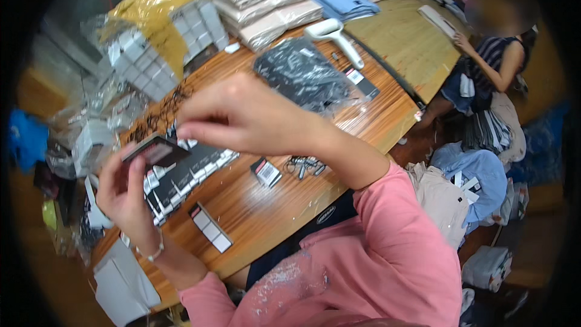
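Note:
My left hand (pixel 124 197) is closed on a dark hang tag (pixel 158 150), with the thumb pressed on its face. Just above and to the right of the tag, my right hand (pixel 233 115) has its fingers pinched together; whatever is between them is too small to make out. Below both hands, a fanned row of black-and-white tags (pixel 192 177) lies on the wooden table. A small stack of tags (pixel 265 172) sits right of that row, beside a few looped black cords (pixel 304 166). Nearer to me is a strip-like tag (pixel 210 228) with white panels.
A bagged dark garment (pixel 302 72), a white lint roller (pixel 339 39) and stacks of folded clothes (pixel 269 15) occupy the far side. White boxes (pixel 142 63) under yellow plastic stand at the far left. Another person (pixel 499 54) sits at right, near heaped clothes (pixel 472 169).

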A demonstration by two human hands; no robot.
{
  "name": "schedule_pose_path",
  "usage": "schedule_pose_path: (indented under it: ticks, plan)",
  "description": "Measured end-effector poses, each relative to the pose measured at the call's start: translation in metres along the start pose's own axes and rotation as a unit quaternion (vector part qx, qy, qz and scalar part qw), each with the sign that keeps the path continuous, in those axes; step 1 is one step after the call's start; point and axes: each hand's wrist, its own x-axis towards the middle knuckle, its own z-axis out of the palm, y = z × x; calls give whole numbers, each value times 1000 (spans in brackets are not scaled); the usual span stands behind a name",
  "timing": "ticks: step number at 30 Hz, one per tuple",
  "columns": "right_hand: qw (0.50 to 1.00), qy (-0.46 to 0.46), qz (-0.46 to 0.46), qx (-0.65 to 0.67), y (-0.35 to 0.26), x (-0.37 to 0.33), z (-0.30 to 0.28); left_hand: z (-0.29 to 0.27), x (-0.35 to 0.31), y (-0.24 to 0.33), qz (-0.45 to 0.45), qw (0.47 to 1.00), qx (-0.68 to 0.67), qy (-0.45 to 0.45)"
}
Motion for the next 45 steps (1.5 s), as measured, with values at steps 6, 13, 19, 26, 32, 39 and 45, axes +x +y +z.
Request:
schedule_pose_path:
  ticks: [6,13,19,26,32,39,45]
  plan:
    - [996,53,52,-56,28,12,11,23,10,-11,-75,995,-38,-59]
    - [989,19,143,-25,25,12,23,23,13,-17,-38,993,-109,-28]
    - [996,2,46,-72,34,11,42,25,13,-21,-23,999,-35,-19]
    - [992,44,-12,-117,37,11,52,31,10,-21,-24,1000,9,-15]
    - [987,57,-23,-146,41,10,58,36,7,-17,-31,999,12,-26]
    - [982,83,-40,-166,42,9,60,36,5,-11,-10,999,26,-24]
    - [984,84,-40,-150,43,9,61,37,5,-12,-14,999,32,-9]
